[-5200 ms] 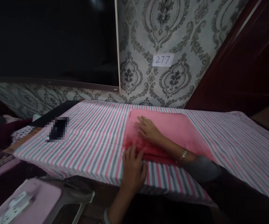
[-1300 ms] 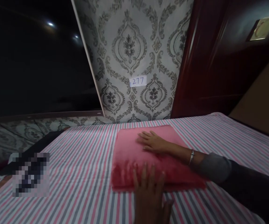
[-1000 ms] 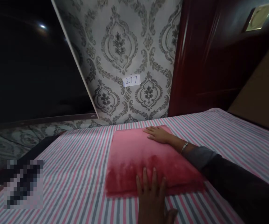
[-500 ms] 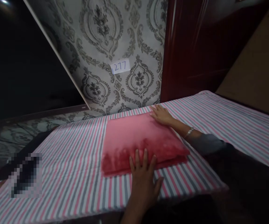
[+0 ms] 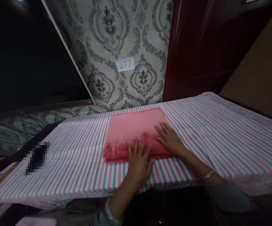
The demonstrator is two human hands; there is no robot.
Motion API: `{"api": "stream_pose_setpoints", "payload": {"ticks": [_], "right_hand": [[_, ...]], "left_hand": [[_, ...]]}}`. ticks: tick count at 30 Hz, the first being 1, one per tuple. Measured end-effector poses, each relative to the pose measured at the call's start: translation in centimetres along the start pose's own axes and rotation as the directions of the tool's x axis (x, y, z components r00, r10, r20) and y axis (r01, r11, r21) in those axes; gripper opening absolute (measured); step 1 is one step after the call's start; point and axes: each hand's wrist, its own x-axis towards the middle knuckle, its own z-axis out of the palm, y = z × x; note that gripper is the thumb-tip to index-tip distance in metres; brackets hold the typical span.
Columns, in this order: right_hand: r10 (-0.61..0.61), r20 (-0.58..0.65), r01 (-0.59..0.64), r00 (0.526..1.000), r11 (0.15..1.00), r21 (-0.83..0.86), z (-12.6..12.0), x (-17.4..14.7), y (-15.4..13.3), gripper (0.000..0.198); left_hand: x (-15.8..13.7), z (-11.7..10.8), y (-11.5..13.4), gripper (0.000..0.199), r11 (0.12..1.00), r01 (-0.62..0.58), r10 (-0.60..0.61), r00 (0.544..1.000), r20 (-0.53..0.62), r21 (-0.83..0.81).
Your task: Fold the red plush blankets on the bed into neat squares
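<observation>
A folded pink cloth [image 5: 136, 124], darker red along its near edge, lies flat on a striped bedsheet [image 5: 84, 169]. My left hand [image 5: 138, 161] rests on the cloth's near edge, fingers spread, with a bangle on that wrist. On the cloth's right side lies my right hand [image 5: 171, 138], its palm down and fingers stretched out. Neither hand grips anything. Whether the cloth is a towel or a garment I cannot tell.
Patterned wallpaper with a paper label [image 5: 125, 64] reading 277 stands behind. A large dark screen [image 5: 32, 56] is at the left, a dark red panel [image 5: 197, 47] at the right. A blurred-out dark item [image 5: 35, 158] lies near the sheet's left edge.
My right hand has moved from the cloth's far right corner toward me, onto its near right part. My left hand stays at the near edge. The view has shifted slightly.
</observation>
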Motion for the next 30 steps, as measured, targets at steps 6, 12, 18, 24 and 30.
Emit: {"api": "stream_pose_setpoints", "payload": {"ticks": [6,12,18,24,30], "right_hand": [[0.002,-0.006,-0.002,1.000,0.999,-0.035,-0.2,-0.1,-0.3,0.059],[0.016,0.026,-0.015,1.000,0.999,-0.041,-0.5,0.0,-0.6,0.058],[0.005,0.005,-0.005,1.000,1.000,0.002,-0.2,-0.2,-0.2,0.059],[-0.018,-0.058,0.023,0.998,0.997,0.080,0.9,-0.3,0.5,0.059],[-0.104,-0.066,0.114,0.992,0.979,0.169,0.6,-2.4,1.5,0.066]], "left_hand": [[6.7,-1.5,-1.2,0.055,0.998,-0.026,0.021,0.995,0.098,0.053],[6.9,1.8,-2.7,0.062,0.985,0.072,-0.078,0.996,0.033,0.156],[4.3,-0.3,-5.3,0.060,0.970,0.120,-0.130,0.991,0.034,0.210],[-1.6,-1.3,-9.5,0.060,0.907,0.336,-0.335,0.941,-0.048,0.254],[-5.9,-0.6,-12.9,0.070,0.987,0.125,-0.115,0.988,-0.101,0.098]]}}
